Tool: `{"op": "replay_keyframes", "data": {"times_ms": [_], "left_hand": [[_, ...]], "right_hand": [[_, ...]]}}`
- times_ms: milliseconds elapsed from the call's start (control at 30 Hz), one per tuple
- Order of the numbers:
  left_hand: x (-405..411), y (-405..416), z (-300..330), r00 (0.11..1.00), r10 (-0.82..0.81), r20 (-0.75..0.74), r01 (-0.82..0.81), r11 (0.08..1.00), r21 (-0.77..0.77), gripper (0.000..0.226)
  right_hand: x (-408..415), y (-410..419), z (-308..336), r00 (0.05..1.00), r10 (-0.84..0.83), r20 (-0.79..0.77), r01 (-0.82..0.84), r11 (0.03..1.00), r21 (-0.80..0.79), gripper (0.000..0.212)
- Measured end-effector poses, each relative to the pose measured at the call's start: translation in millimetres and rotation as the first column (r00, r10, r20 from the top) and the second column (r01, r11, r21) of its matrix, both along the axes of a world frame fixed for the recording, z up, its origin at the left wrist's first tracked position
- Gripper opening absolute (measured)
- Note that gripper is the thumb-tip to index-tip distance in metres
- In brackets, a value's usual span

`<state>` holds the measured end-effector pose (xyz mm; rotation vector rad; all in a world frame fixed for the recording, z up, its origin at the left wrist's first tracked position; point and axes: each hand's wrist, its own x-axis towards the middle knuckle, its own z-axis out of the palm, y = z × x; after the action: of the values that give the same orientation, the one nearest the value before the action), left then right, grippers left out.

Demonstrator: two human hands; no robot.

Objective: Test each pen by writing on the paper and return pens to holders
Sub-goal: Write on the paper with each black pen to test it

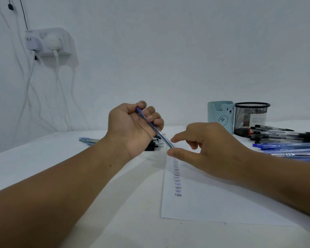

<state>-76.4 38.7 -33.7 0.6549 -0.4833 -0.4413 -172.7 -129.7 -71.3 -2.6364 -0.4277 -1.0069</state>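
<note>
My left hand (131,126) grips a blue pen (156,129) by its upper end, held slanting above the table. My right hand (209,149) has thumb and forefinger spread at the pen's lower tip, close to it; whether they touch it I cannot tell. Below lies a white paper (213,199) with a column of "Test" written in black and blue. At the back right stand a light blue bear holder (220,115) and a black mesh holder (250,119).
Black pens (279,135) and blue pens (292,149) lie in piles on the table at the right. More black pens (156,145) lie behind my left hand, and a blue pen (89,140) lies further left. A wall socket with cables (48,43) hangs at the upper left.
</note>
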Motion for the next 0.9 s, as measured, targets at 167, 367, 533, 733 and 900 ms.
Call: {"op": "replay_keyframes", "data": {"times_ms": [167,367,533,733,900], "left_hand": [[-6.4,-6.7,-1.5,0.996,0.006,0.09,-0.016,0.994,0.108,0.027],[9.8,6.4,-16.4,0.857,-0.047,0.514,-0.307,0.754,0.581,0.041],[-0.5,12.1,-22.7,0.473,-0.552,0.687,-0.552,0.422,0.719,0.012],[-5.8,17.1,-12.3,0.421,-0.693,0.585,-0.479,0.377,0.792,0.028],[-4.1,18.2,-15.0,0.404,-0.693,0.597,-0.511,0.37,0.776,0.019]], "right_hand": [[-0.4,1.1,1.4,0.999,-0.038,-0.005,0.038,0.998,0.054,0.015],[-15.8,4.1,19.3,0.935,0.094,-0.341,0.086,0.873,0.479,0.015],[-32.0,23.1,22.5,0.77,0.458,-0.444,-0.029,0.721,0.693,0.039],[-31.7,39.4,7.9,0.725,0.513,-0.46,-0.049,0.704,0.708,0.043],[-33.3,42.9,3.9,0.722,0.55,-0.42,-0.133,0.706,0.696,0.041]]}}
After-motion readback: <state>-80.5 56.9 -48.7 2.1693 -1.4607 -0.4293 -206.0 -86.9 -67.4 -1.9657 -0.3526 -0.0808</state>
